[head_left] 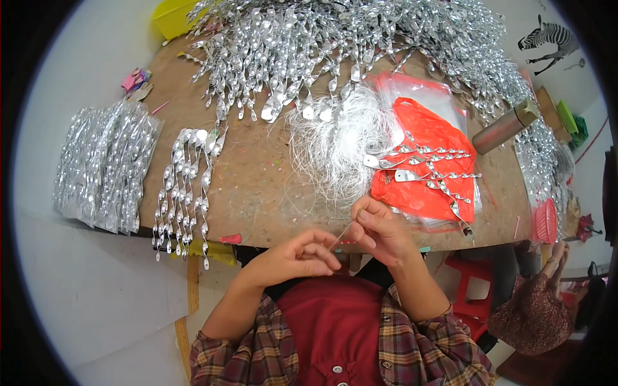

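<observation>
In front of my chest, a thin pale string [342,235] runs taut between my two hands at the table's near edge. My right hand [381,233] pinches its upper end between thumb and fingertips. Curled fingers of my left hand [297,258] close around the lower end. Just beyond them lies a tangled heap of white string [344,145]. Several silver twisted strips [425,168] rest on a red plastic bag [412,196] to the right. More twisted strips [183,186] hang over the near edge on the left.
A huge pile of silver spirals [309,38] covers the far side of the brown table [251,186]. Filled clear packets [106,167] stack at left. A metal flask [505,127] lies right, near clear bags [444,100]. Another person [534,315] sits beyond a red stool [473,289].
</observation>
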A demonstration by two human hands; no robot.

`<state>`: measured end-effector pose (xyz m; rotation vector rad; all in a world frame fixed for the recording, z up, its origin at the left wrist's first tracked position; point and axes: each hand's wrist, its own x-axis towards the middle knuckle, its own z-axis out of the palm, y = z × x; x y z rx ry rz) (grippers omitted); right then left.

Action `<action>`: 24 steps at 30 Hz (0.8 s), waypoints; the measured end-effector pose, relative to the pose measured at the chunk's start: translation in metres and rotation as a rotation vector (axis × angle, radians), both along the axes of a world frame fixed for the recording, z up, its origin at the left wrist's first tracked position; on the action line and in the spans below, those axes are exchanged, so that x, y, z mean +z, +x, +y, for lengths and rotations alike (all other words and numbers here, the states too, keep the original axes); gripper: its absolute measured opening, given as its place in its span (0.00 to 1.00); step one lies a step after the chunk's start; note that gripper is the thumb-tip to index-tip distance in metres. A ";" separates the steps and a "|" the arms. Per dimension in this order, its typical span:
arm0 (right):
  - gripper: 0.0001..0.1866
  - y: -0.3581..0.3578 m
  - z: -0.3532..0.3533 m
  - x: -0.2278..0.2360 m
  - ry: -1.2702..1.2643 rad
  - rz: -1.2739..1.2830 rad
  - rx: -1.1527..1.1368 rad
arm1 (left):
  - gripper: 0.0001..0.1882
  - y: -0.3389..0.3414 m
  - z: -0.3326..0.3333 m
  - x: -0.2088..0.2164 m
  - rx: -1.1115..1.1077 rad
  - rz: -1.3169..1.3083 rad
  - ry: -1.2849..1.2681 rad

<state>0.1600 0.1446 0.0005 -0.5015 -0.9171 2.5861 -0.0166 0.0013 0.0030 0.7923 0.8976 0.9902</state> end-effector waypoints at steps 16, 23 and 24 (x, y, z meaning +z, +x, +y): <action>0.08 0.005 0.003 0.006 1.363 -0.482 -0.407 | 0.05 0.036 0.026 0.003 0.588 0.630 0.236; 0.09 -0.002 -0.009 0.020 1.769 -0.399 -0.315 | 0.03 0.039 0.029 -0.001 0.618 0.702 0.272; 0.09 -0.002 -0.009 0.018 1.797 -0.410 -0.336 | 0.03 0.041 0.029 0.000 0.619 0.702 0.272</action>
